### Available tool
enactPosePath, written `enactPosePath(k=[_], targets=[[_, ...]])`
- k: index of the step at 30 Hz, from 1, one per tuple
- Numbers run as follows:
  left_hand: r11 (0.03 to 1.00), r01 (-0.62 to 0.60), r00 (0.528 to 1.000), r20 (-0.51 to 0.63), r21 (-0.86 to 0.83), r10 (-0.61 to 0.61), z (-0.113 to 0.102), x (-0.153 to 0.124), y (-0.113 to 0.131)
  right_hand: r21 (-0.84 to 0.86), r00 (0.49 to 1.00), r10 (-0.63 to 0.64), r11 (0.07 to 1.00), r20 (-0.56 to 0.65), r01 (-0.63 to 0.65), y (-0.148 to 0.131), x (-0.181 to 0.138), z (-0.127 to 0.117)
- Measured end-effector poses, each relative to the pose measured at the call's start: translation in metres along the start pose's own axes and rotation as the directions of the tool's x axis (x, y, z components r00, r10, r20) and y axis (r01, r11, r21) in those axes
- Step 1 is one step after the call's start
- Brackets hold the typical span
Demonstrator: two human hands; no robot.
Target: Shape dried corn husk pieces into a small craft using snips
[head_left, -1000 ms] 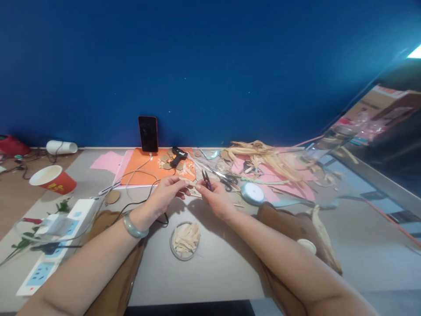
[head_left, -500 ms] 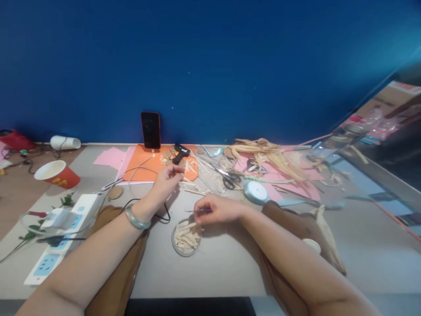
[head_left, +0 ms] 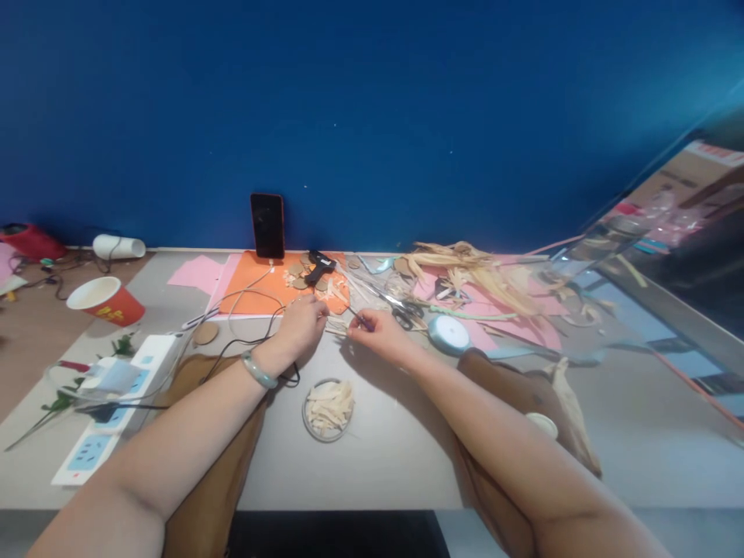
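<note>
My left hand, a jade-coloured bangle on its wrist, hovers by the front edge of an orange sheet with its fingers pinched together. What is in that pinch is too small to make out. Close beside it on the right, my right hand grips a slim, dark pointed tool, its tip directed up and left toward the left fingertips. Below both hands stands a small round dish filled with pale, flat strips. A black glue gun lies on the orange sheet just beyond the left hand.
Scissors, a ribbon spool and dried husks lie to the right. A phone leans on the blue wall. At left are a red paper cup, a power strip and cables.
My right hand has moved up and away from the dish, bringing the pointed tool close to my left hand. My left hand has shifted slightly downward, its fingers still pinched.
</note>
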State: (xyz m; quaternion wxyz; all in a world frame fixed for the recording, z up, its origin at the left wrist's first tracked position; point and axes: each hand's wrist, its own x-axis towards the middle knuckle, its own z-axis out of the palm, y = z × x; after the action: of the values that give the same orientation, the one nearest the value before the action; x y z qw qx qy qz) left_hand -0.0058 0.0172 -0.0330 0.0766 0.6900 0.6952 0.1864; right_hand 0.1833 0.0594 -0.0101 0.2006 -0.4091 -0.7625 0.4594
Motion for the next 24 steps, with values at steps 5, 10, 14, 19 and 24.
enactPosePath(k=[5, 10, 14, 19, 24], targets=[[0.995, 0.014, 0.999, 0.032, 0.097, -0.017, 0.007, 0.0, 0.005, 0.055, 0.994, 0.026, 0.998, -0.103, -0.02, 0.008, 0.006, 0.004], [0.996, 0.045, 0.998, 0.049, 0.077, -0.049, 0.007, 0.003, 0.004, 0.065, 0.991, 0.007, 0.998, -0.132, 0.001, 0.009, 0.007, 0.006], [0.996, 0.062, 0.997, 0.039, 0.059, -0.064, 0.008, 0.004, 0.003, 0.101, 0.982, 0.035, 0.995, -0.183, -0.017, 0.01, 0.008, 0.006], [0.997, 0.058, 0.998, 0.013, 0.041, -0.059, 0.008, 0.003, 0.004, 0.192, 0.967, 0.078, 0.981, -0.243, -0.031, 0.013, 0.009, 0.007], [0.999, 0.035, 0.999, -0.018, -0.011, -0.035, 0.006, 0.004, 0.004, 0.222, 0.963, 0.087, 0.975, -0.255, -0.029, 0.013, 0.008, 0.009]])
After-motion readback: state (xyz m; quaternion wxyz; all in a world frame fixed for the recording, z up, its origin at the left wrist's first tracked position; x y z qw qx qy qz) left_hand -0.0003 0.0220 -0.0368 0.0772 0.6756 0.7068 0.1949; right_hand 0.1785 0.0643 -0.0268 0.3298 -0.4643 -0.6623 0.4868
